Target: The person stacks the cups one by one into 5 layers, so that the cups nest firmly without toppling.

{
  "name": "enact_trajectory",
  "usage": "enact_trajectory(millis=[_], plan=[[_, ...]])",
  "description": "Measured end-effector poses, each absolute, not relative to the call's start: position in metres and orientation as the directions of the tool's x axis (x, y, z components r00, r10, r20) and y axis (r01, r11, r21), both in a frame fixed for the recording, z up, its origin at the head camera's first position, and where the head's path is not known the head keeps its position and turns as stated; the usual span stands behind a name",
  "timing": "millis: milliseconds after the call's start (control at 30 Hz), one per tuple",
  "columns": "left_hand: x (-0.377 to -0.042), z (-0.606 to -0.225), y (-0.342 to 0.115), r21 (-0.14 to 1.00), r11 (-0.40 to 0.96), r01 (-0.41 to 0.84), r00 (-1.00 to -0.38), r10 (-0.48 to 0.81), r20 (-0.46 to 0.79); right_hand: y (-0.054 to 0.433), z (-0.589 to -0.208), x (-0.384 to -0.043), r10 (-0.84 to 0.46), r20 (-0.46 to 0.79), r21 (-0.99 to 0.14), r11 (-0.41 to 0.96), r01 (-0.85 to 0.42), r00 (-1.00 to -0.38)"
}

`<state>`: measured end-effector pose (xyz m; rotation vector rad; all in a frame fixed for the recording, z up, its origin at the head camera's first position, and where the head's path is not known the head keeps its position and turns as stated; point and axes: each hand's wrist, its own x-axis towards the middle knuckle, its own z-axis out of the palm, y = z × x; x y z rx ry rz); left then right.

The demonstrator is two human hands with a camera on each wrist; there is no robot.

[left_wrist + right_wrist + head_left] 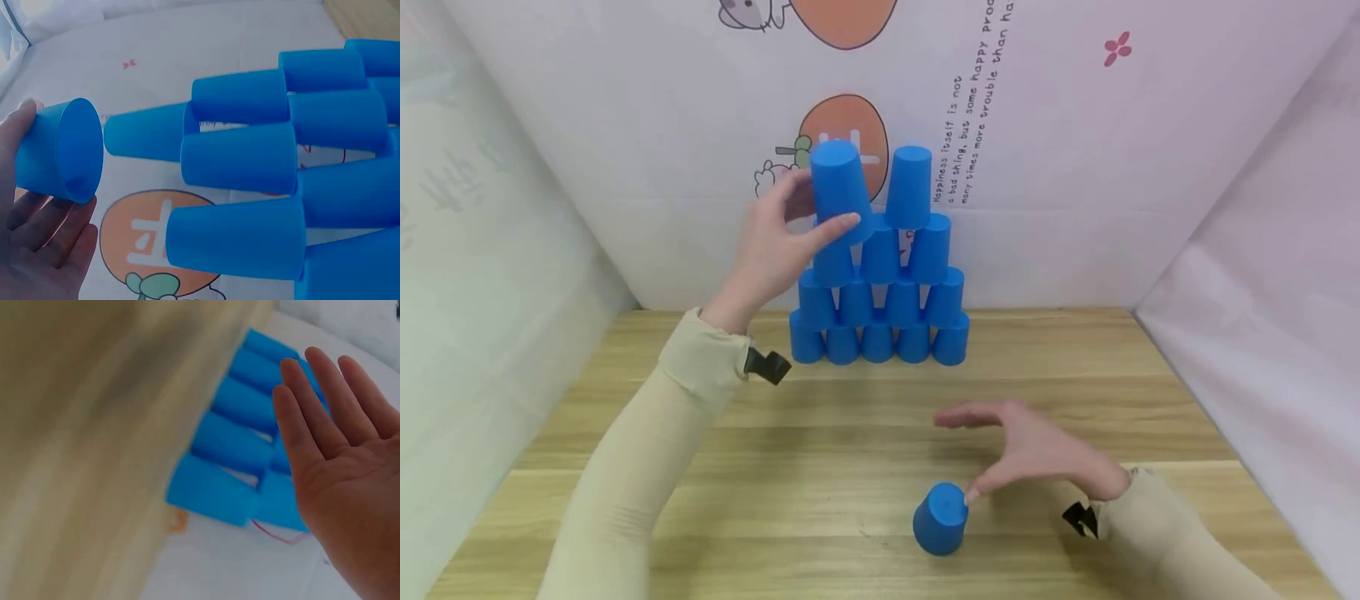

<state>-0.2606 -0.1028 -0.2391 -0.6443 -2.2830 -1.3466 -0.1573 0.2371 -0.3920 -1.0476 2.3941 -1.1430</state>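
Note:
My left hand [778,237] grips an upside-down blue cup [840,187] between thumb and fingers, high at the left of a cup pyramid [877,304]. In the left wrist view the held cup [44,153] shows its open rim, with a gap between it and the nearest stacked cup [234,237]. One cup [910,187] stands on the pyramid's top row at the right. Near the front of the table, another upside-down cup [940,521] stands alone. Beside it hovers my right hand [1037,446], empty, fingers spread, thumb tip overlapping the cup's edge in the head view.
The pyramid's rows of upside-down blue cups stand at the back of the wooden table [737,483]. Close behind rises a printed white backdrop [1037,167]. White cloth walls [1262,250] enclose both sides.

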Motion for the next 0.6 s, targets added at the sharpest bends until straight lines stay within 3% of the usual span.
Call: enact_trajectory(millis=[333, 600], plan=[[-0.294, -0.232, -0.102, 0.750, 0.487, 0.448, -0.879, 0.091, 0.467, 0.227, -0.413, -0.134, -0.802, -0.080, -0.839, 0.375, -0.395, -0.592], [-0.314, -0.245, -0.097, 0.786, 0.490, 0.378, -0.920, 0.099, 0.380, 0.221, -0.428, -0.131, -0.801, -0.120, -0.844, 0.394, -0.365, -0.587]])
